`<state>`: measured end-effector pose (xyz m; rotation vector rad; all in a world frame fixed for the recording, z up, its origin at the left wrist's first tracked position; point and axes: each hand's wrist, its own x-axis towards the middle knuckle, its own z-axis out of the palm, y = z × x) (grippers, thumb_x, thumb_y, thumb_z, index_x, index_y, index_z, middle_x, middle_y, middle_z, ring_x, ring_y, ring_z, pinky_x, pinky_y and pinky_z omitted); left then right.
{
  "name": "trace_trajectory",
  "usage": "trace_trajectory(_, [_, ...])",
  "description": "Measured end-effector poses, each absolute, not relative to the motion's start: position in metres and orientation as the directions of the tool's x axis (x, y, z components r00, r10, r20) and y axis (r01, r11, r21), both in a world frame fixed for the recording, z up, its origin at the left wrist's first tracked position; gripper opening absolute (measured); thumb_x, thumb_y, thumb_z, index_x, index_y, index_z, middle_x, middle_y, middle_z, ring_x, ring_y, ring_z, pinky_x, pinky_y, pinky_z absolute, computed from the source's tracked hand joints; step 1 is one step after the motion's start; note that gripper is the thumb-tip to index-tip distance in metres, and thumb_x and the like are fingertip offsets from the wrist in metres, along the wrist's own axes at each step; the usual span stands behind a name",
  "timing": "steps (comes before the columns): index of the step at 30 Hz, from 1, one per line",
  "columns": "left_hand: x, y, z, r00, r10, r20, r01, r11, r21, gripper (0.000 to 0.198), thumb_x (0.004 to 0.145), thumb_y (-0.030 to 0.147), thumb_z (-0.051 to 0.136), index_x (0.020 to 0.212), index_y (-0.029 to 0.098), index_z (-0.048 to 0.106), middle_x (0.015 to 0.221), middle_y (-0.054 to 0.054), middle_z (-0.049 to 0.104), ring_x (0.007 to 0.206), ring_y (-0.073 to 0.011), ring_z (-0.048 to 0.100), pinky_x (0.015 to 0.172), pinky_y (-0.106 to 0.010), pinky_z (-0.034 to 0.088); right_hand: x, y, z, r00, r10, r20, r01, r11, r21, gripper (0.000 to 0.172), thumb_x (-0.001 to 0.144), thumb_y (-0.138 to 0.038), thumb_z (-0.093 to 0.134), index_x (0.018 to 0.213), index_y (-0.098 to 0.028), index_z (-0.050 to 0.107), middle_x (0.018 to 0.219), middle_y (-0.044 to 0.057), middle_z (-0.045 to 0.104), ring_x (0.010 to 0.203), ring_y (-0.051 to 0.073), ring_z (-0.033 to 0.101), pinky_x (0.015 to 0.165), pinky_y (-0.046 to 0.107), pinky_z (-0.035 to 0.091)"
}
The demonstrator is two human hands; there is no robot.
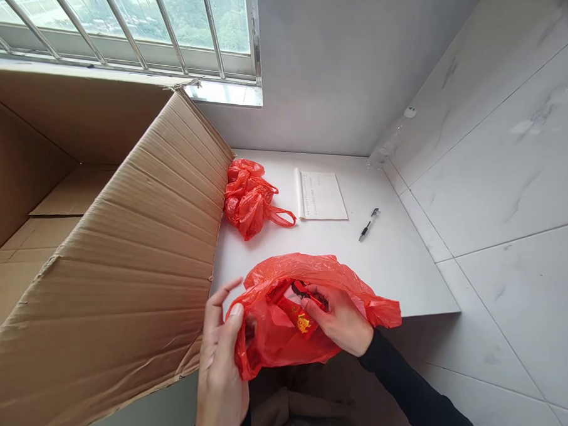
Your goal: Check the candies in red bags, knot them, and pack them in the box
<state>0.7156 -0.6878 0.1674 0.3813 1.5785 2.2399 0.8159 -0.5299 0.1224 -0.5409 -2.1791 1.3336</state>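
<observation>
A red plastic bag (297, 352) hangs open at the front edge of the white tabletop. My left hand (224, 355) grips its left rim between thumb and fingers, with the index finger raised. Inside the bag lies a shiny red packet (302, 324) with a yellow print, and beside it a black thing (299, 290) I cannot make out. My right hand (338, 319) reaches in through the mouth, its fingers closed on the red packet's upper part. The fingertips are partly hidden by the bag's contents.
Left of me stands a large open cardboard box (136, 250). Knotted red plastic bags (249, 202) rest against its side. On the white tabletop (273, 241) are a notebook (323, 196) and a black pen (368, 225). A clear bottle (388, 145) stands in the back corner.
</observation>
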Motion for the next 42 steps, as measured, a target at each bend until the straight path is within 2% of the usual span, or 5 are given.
trace_trajectory(10, [0.709,-0.686,0.163,-0.606,0.645,0.466,0.626,0.027,0.779,0.026,0.094,0.032,0.058,0.112,0.029,0.076,0.101,-0.004,0.075,0.09,-0.022,0.068,0.08,-0.029,0.048,0.826,-0.528,0.136,-0.815,0.548,0.185,0.039,0.372,-0.927,0.03,0.097,-0.047,0.056,0.108,-0.023,0.07,0.102,0.002,0.074,0.09,0.02,0.067,0.074,0.031,0.05])
trace_trajectory(15, [0.706,-0.675,0.16,-0.662,0.675,0.327,0.552,0.144,0.821,0.027,0.089,0.044,0.065,0.107,0.027,0.074,0.107,-0.004,0.075,0.098,-0.0238,0.067,0.087,-0.031,0.047,0.83,-0.528,0.143,-0.856,0.486,0.176,-0.033,0.288,-0.957,0.031,0.094,-0.047,0.062,0.11,-0.022,0.07,0.108,0.004,0.074,0.103,0.022,0.067,0.091,0.034,0.051])
trace_trajectory(25, [0.699,-0.669,0.152,-0.737,0.635,0.229,0.415,0.159,0.896,0.034,0.088,0.054,0.064,0.077,0.022,0.062,0.068,0.004,0.059,0.063,-0.0136,0.05,0.06,-0.025,0.041,0.828,-0.531,0.132,-0.795,0.558,0.237,-0.074,0.298,-0.952,0.03,0.096,-0.05,0.058,0.095,-0.021,0.066,0.082,0.0,0.067,0.078,0.015,0.062,0.073,0.028,0.049])
trace_trajectory(33, [0.699,-0.686,0.163,-0.739,0.634,0.229,0.399,0.137,0.907,0.04,0.092,0.054,0.059,0.117,0.024,0.064,0.085,0.001,0.063,0.066,-0.0142,0.054,0.062,-0.026,0.047,0.827,-0.526,0.118,-0.677,0.697,0.234,0.102,0.404,-0.909,0.035,0.098,-0.052,0.051,0.108,-0.023,0.066,0.106,0.004,0.072,0.099,0.022,0.066,0.082,0.033,0.05])
trace_trajectory(42, [0.708,-0.689,0.173,-0.706,0.636,0.312,0.44,0.048,0.897,0.033,0.092,0.046,0.063,0.119,0.028,0.064,0.112,-0.002,0.068,0.091,-0.0173,0.065,0.08,-0.027,0.052,0.82,-0.53,0.121,-0.809,0.525,0.263,0.115,0.58,-0.806,0.029,0.101,-0.04,0.047,0.105,-0.023,0.07,0.103,0.003,0.076,0.094,0.019,0.07,0.08,0.03,0.053])
